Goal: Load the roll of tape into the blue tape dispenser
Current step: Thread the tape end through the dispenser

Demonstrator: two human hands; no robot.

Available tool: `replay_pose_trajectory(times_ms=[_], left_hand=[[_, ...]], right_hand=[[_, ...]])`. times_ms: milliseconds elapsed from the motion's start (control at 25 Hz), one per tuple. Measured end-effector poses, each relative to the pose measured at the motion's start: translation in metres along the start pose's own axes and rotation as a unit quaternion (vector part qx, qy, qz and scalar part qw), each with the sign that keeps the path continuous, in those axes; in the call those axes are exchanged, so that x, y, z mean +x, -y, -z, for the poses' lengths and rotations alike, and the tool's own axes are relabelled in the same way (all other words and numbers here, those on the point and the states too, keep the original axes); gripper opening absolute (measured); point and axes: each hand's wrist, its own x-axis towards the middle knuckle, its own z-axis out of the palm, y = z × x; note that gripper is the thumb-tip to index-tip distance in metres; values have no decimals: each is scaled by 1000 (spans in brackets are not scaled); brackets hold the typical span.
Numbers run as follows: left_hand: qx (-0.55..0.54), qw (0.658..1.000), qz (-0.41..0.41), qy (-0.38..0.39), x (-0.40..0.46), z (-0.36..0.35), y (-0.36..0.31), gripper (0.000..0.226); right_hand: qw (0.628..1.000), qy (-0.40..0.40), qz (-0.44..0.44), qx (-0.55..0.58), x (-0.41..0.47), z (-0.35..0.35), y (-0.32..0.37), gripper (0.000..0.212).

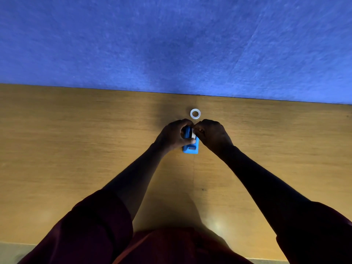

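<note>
The blue tape dispenser (pixel 191 147) lies on the wooden table (pixel 76 149) at the centre, its cutter end toward me. My left hand (pixel 173 135) grips its left side with fingers curled over the top. My right hand (pixel 211 134) pinches a small white part (pixel 193 135) at the dispenser's upper right; what that part is stays unclear. A white roll of tape (pixel 195 113) lies flat on the table just beyond both hands, untouched.
A blue felt wall panel (pixel 171 44) rises straight behind the table's far edge. My dark red sleeves and lap fill the bottom of the view. The table's near edge runs along the bottom.
</note>
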Motion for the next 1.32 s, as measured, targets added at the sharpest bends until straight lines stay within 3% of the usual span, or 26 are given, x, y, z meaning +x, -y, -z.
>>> replay_pose_trajectory(times_ms=[440, 800, 1320], left_hand=[[-18, 1000, 14, 11, 2, 2, -1, 48], [24, 1000, -2, -8, -3, 0, -6, 57], [18, 1000, -4, 7, 3, 10, -8, 49]], right_hand=[[999, 18, -12, 42, -2, 1, -1, 15], [998, -1, -11, 63, 1, 0, 0, 10], [999, -17, -2, 39, -9, 2, 7, 10]])
